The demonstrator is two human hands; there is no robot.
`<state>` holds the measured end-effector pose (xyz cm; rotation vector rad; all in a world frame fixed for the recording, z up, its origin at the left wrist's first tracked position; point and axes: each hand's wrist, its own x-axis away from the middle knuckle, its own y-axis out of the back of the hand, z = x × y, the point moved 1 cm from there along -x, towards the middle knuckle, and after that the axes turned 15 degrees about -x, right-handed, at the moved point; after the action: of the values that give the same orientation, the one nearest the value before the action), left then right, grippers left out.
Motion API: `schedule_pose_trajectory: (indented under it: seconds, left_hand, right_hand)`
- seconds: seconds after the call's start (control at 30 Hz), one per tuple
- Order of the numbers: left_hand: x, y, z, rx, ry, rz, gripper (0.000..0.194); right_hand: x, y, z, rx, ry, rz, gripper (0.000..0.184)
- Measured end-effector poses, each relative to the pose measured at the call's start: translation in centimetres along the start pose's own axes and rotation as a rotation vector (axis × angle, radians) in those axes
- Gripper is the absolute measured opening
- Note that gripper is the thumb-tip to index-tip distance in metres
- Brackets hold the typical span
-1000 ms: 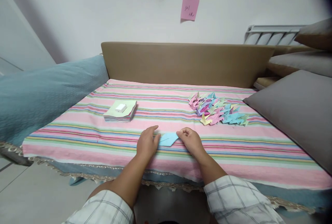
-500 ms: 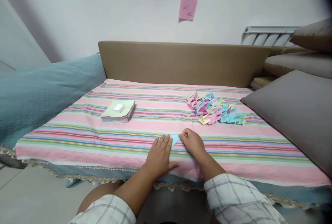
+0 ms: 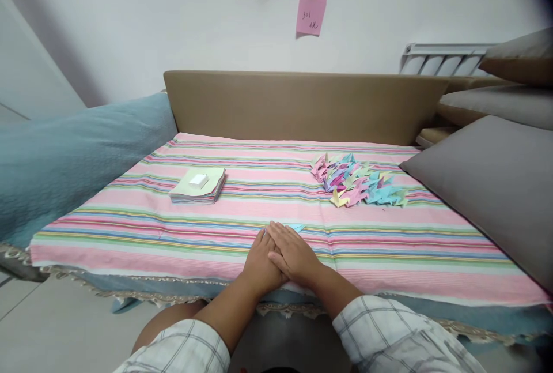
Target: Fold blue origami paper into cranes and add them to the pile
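Observation:
Near the front of the striped cloth lies a piece of blue paper, mostly hidden under my hands; only a thin tip shows. My left hand rests flat with its palm down over the paper. Across its fingers lies my right hand, also flat with fingers stretched out. Neither hand grips anything that I can see. Beyond them to the right sits a pile of folded paper cranes in pink, blue, purple, green and yellow.
A stack of square paper stands at the left, with a small white block on top. Grey cushions line the right side. A brown backrest runs along the back, and a blue-covered armrest bounds the left.
My right hand has let go of the blue paper's tip and moved left onto my left hand, its fingers opening from a pinch to flat. Less of the paper shows.

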<state>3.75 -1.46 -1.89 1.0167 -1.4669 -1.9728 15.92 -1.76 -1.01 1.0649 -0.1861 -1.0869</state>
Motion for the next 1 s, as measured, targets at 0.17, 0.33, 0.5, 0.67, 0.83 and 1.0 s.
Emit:
schedule_pose_trajectory:
  seconds: [0.17,0.33,0.5,0.67,0.83,1.0]
  left_hand:
    - [0.1,-0.1,0.0,-0.007,0.044,0.029,0.069]
    - [0.1,-0.2,-0.1,-0.009,0.044,0.013,0.072]
    - [0.1,-0.3,0.0,-0.003,0.045,0.004,0.07]
    - [0.1,-0.2,0.1,0.017,0.042,0.008,0.072]
    - [0.1,0.0,0.1,-0.008,0.027,0.027,0.075]
    - [0.0,-0.5,0.2,-0.054,0.003,0.014,0.084]
  right_hand:
    - [0.3,0.1,-0.6,0.053,-0.053,-0.006,0.071]
    - [0.6,0.0,-0.8,0.063,-0.112,0.006,0.07]
    - [0.8,-0.2,-1.0,0.075,-0.154,-0.029,0.069]
    - [1.1,-0.2,-1.1,0.113,-0.195,-0.091,0.069]
    - [1.5,-0.2,-1.4,0.163,-0.266,-0.114,0.067]
    - [2.4,1.0,-2.8,0.146,-0.45,-0.222,0.071]
